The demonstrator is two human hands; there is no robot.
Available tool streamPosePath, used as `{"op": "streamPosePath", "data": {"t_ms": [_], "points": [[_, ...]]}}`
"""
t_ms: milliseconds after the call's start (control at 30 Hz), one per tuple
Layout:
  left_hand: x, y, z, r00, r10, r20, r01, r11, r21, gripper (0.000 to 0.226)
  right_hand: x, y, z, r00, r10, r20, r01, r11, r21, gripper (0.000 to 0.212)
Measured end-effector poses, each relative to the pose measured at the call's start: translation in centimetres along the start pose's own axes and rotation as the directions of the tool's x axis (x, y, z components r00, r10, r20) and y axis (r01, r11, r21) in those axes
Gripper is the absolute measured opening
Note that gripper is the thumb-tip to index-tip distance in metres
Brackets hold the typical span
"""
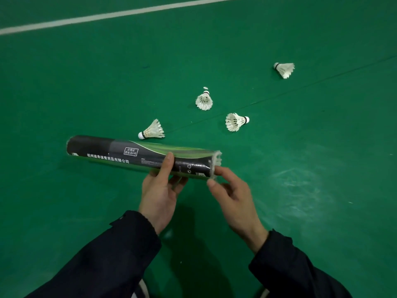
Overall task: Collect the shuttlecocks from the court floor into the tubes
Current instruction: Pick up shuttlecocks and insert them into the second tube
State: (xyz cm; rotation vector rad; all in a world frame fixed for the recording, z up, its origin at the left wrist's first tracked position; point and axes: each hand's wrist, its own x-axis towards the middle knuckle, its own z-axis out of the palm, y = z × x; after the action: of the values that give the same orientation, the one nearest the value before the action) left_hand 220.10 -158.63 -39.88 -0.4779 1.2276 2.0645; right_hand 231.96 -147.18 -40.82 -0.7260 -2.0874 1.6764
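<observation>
I note the tube (137,154) has a glossy printed wrap, black and green. The four shuttlecocks (204,101) show white feather skirts with frayed tips. The court floor (86,82) is smooth green matting with a dull sheen. The sleeves (103,261) look like dark matt cloth.

Below me the green court floor (86,87) carries four shuttlecocks: nearest (153,130), two (204,100) (235,121) beyond it, farthest (284,69).

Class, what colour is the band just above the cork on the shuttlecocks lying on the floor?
Black, seen best in the head view on the far shuttlecock.
</observation>
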Motion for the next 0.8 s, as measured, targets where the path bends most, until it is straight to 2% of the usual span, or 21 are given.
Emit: {"op": "streamPosePath", "data": {"t_ms": [67,133,200,267,333,400,467,533,633,800], "points": [[-0.3,-0.4,0.1,1.000,0.000,0.016,0.000,1.000,0.006,0.059,0.3,-0.5,0.4,0.997,0.018,0.074,-0.016,1.000,-0.026,0.023],[-0.6,-0.8,0.1,0.999,0.000,0.036,-0.001,1.000,0.012,0.066,0.6,-1.3,0.1,0.984,0.076,0.163,-0.086,0.995,0.054,0.018],[-1.0,-1.3,-0.2,0.998,-0.004,0.065,0.001,0.999,0.047,0.063,0.5,-1.7,-0.2,0.927,0.182,0.327,-0.235,0.964,0.128,0.034],[-1.2,-1.6,-0.5,0.998,-0.009,0.066,0.004,0.998,0.070,0.061,0.7,-1.5,-0.5,0.888,0.225,0.400,-0.274,0.959,0.070,0.032],[-1.3,-1.5,-0.5,0.999,-0.009,0.048,0.006,0.998,0.070,0.062,0.8,-1.4,-0.1,0.917,0.205,0.341,-0.240,0.969,0.063,0.030],[-1.1,-1.0,-0.3,1.000,-0.013,0.015,0.013,0.999,0.033,0.062,0.9,-1.3,0.5,0.976,0.161,0.144,-0.182,0.972,0.147,0.033],[-0.9,-0.4,-0.4,1.000,-0.005,0.008,0.005,1.000,0.008,0.057,0.7,-1.4,1.1,0.988,0.142,0.060,-0.151,0.971,0.184,0.034],[-1.0,0.0,-0.6,1.000,0.004,0.023,-0.005,1.000,0.015,0.053,0.6,-2.2,1.5,0.984,0.134,0.114,-0.155,0.967,0.201,0.032],[-1.3,0.5,-0.9,0.999,0.022,0.040,-0.023,1.000,0.014,0.058,0.7,-3.2,1.7,0.958,0.191,0.214,-0.245,0.932,0.267,0.029],[-1.0,1.4,-2.2,0.995,0.006,0.103,-0.010,0.999,0.038,0.064,1.5,-3.2,2.6,0.883,0.308,0.354,-0.370,0.921,0.121,0.020]]}}
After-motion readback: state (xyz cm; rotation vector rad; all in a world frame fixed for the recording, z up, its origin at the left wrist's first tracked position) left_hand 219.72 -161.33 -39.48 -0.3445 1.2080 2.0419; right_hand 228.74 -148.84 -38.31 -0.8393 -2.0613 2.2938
